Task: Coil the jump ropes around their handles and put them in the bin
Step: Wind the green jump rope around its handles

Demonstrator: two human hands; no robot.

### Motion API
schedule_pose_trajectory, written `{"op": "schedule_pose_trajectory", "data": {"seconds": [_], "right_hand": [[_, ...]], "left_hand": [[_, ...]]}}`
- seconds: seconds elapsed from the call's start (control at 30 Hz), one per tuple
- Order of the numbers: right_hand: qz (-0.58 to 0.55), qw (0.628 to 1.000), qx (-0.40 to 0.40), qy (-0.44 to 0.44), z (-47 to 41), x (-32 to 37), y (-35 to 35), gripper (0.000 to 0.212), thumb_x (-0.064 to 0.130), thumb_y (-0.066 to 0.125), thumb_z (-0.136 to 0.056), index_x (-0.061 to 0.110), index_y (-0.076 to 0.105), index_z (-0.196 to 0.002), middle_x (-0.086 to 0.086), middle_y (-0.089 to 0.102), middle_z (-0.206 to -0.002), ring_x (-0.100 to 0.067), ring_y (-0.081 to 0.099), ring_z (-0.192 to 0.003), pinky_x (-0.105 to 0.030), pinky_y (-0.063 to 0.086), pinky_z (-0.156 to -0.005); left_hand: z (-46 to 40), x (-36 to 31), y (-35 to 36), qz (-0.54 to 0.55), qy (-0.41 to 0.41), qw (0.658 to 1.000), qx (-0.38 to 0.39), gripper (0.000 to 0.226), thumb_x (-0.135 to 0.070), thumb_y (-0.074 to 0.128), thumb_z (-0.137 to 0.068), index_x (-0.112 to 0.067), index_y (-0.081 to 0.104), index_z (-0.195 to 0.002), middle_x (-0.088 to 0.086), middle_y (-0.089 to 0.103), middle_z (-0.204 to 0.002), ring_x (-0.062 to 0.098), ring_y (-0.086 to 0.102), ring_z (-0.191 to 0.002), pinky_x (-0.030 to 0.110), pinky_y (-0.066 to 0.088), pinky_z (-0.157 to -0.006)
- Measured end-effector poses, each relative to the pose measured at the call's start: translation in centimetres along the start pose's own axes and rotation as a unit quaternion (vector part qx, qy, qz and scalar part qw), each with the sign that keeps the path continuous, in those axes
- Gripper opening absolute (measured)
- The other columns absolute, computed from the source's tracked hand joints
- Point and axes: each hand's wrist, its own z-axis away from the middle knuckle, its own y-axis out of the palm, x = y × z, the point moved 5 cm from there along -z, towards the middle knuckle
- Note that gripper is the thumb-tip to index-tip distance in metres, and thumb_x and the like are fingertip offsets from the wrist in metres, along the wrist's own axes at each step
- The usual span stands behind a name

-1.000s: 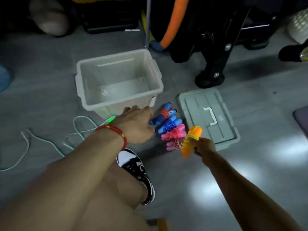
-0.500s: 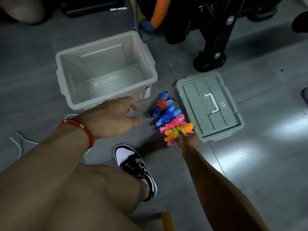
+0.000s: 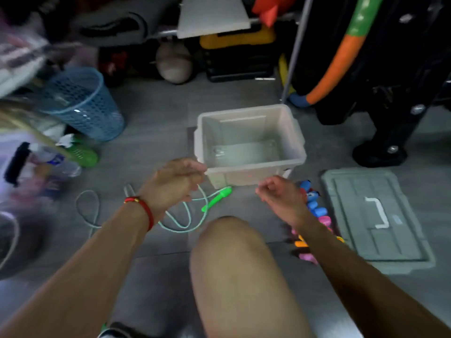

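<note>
A clear plastic bin stands on the grey floor, empty. In front of its left corner lies a loose jump rope, with its green handle on the floor and its pale green cord in loops. My left hand, with a red bracelet at the wrist, hovers over the cord with curled fingers, and a strand runs up into them. My right hand hangs loosely curled and holds nothing. Behind it lie coiled ropes in a row: blue, pink and orange.
The bin's grey lid lies flat at the right. A blue mesh basket stands at the left, with bottles and clutter beside it. Black equipment feet and an orange-green hoop crowd the back right. My bare knee fills the lower middle.
My right hand has let go of the orange coiled rope, which lies in the row now. My left hand moved left to the green rope and curled its fingers. The camera swung left and up.
</note>
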Motion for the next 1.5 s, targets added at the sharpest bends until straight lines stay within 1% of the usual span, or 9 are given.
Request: {"op": "schedule_pose_trajectory", "data": {"seconds": [0.23,0.37,0.47,0.67,0.87,1.07,1.2,1.3,1.5], "right_hand": [[0.250,0.926,0.243,-0.144,-6.0,12.7,12.9,0.010,0.027,0.066,-0.089,0.019,0.072,-0.091,0.002,0.075,-0.086,-0.016,0.071,-0.077,-0.033,0.055,-0.075],[0.436,0.838,0.309,-0.111,-8.6,5.9,20.1,0.016,0.026,0.062,-0.092,0.016,0.070,-0.101,-0.009,0.073,-0.106,-0.030,0.067,-0.102,-0.034,0.051,-0.084],[0.497,0.804,0.327,-0.023,-10.2,-2.0,23.1,0.030,0.028,0.064,-0.090,0.014,0.063,-0.117,-0.014,0.069,-0.119,-0.032,0.066,-0.109,-0.034,0.050,-0.086],[0.410,0.864,0.277,0.098,-11.9,-10.3,25.8,0.068,0.009,0.054,-0.093,0.022,0.030,-0.155,-0.022,0.053,-0.144,-0.038,0.057,-0.126,-0.041,0.049,-0.099],[0.355,0.915,0.138,0.133,-10.9,-11.5,24.7,0.022,0.021,0.059,-0.094,0.015,0.068,-0.113,-0.021,0.069,-0.119,-0.039,0.064,-0.112,-0.037,0.050,-0.091],[0.280,0.955,0.095,-0.016,-5.5,-5.5,19.5,0.010,0.018,0.067,-0.090,0.021,0.058,-0.094,-0.009,0.071,-0.079,-0.034,0.070,-0.073,-0.040,0.056,-0.068],[0.098,0.945,0.300,-0.082,-2.2,6.1,18.4,0.043,0.003,0.073,-0.088,0.028,0.046,-0.109,-0.013,0.069,-0.091,-0.030,0.075,-0.067,-0.054,0.061,-0.067],[0.060,0.893,0.426,-0.136,2.0,16.9,19.3,0.060,0.001,0.073,-0.088,0.030,0.042,-0.130,-0.022,0.066,-0.095,-0.036,0.076,-0.074,-0.046,0.062,-0.065],[0.122,0.830,0.468,-0.277,9.9,29.2,24.5,0.090,0.018,0.083,-0.082,0.050,0.029,-0.148,-0.022,0.066,-0.098,-0.018,0.072,-0.070,-0.039,0.060,-0.072]], "left_hand": [[6.6,13.0,-12.2,-0.047,-0.049,0.991,-0.115,0.024,-0.007,0.077,-0.083,-0.018,0.068,-0.102,0.012,0.070,-0.099,0.017,0.059,-0.076,0.019,0.049,-0.059],[6.4,17.8,-13.1,-0.162,-0.117,0.977,-0.078,0.043,-0.033,0.072,-0.085,-0.036,0.059,-0.125,0.006,0.062,-0.125,0.026,0.062,-0.113,0.034,0.049,-0.098],[5.9,19.0,-12.8,-0.262,-0.093,0.960,-0.034,0.068,-0.057,0.045,-0.077,-0.037,0.046,-0.142,0.002,0.056,-0.136,0.028,0.051,-0.127,0.036,0.042,-0.106],[6.2,23.7,-14.8,-0.378,-0.167,0.910,0.036,0.071,-0.064,0.034,-0.086,-0.045,0.022,-0.153,-0.009,0.038,-0.149,0.016,0.030,-0.135,0.037,0.039,-0.109],[4.7,23.3,-15.1,-0.386,-0.134,0.911,0.048,0.060,-0.063,0.040,-0.093,-0.048,0.024,-0.149,-0.013,0.042,-0.144,0.012,0.030,-0.133,0.035,0.040,-0.106],[4.6,21.9,-15.8,-0.366,-0.105,0.925,0.012,0.051,-0.051,0.050,-0.096,-0.038,0.042,-0.144,0.002,0.059,-0.133,0.024,0.050,-0.128,0.036,0.045,-0.104],[6.7,21.5,-16.5,-0.297,-0.139,0.945,0.008,0.037,-0.041,0.057,-0.096,-0.034,0.055,-0.133,0.000,0.064,-0.124,0.021,0.060,-0.116,0.024,0.045,-0.096],[9.0,19.5,-16.3,-0.112,-0.101,0.988,-0.034,0.018,-0.029,0.063,-0.096,-0.027,0.070,-0.113,-0.005,0.070,-0.097,0.017,0.064,-0.093,0.019,0.048,-0.077],[15.4,16.6,-15.1,0.257,0.000,0.966,-0.005,0.044,-0.037,0.068,-0.090,-0.017,0.062,-0.129,0.004,0.071,-0.123,0.022,0.067,-0.116,0.048,0.055,-0.095]]}}
